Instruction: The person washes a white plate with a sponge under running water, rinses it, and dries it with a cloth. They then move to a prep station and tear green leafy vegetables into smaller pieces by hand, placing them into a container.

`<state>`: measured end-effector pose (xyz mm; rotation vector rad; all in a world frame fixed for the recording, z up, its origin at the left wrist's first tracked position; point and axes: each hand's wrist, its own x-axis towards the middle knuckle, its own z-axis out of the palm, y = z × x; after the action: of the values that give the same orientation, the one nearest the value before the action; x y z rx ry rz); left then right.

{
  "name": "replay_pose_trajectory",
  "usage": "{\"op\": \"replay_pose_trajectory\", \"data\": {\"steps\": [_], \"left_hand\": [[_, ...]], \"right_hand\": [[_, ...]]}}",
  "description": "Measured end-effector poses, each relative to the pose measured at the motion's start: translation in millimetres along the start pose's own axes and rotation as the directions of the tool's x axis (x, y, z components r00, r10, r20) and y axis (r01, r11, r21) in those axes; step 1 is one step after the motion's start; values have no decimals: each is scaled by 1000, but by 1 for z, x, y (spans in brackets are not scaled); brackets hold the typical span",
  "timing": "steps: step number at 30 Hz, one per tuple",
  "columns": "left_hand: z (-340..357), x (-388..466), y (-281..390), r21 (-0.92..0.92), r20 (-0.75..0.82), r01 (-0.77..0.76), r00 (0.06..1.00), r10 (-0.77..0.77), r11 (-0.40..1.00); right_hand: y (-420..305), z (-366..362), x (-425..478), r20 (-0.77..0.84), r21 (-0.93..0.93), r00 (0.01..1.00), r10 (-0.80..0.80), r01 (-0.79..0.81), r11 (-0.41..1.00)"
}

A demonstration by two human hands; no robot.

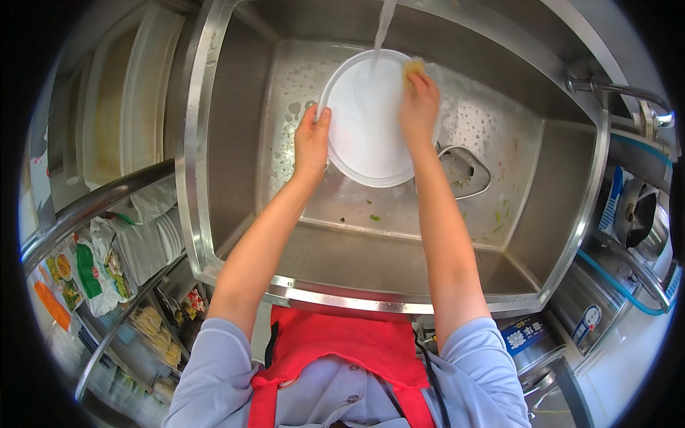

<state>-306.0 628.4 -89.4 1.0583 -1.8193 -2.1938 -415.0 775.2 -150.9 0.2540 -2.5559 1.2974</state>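
Observation:
A round white plastic lid or shallow dish (369, 123) is held over the bottom of a stainless steel sink (332, 206). My left hand (313, 142) grips its left rim, thumb on top. In my right hand (420, 109) is a yellowish sponge or cloth (413, 68), pressed near the upper right rim; the hand is slightly blurred. A stream of water (384, 24) falls from above onto the upper part of the white surface. Partly hidden behind my right forearm, a triangular metal drain strainer (468, 171) lies on the sink floor.
Green scraps (375, 218) are scattered over the sink floor. Translucent plastic bins (134, 96) stand left of the sink, above a rack with packets and stacked white containers (144, 243). To the right are a metal faucet or pipe (621, 88), a steel pot (642, 214) and steel canisters (535, 342).

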Motion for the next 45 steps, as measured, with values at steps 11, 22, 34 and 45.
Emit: {"op": "replay_pose_trajectory", "data": {"steps": [11,22,34,45], "left_hand": [[-2,22,14,124,-18,-94,995,97,988],[13,43,15,48,172,-285,947,273,957],[25,40,33,179,295,-191,946,133,965],[61,57,105,690,517,-587,809,280,422]], "right_hand": [[10,-29,-50,238,-51,967,88,-78,996],[-73,0,-19,214,410,946,-243,139,902],[13,-34,22,-42,281,995,89,-74,957],[-59,-49,77,115,-55,793,-599,607,793]]}}
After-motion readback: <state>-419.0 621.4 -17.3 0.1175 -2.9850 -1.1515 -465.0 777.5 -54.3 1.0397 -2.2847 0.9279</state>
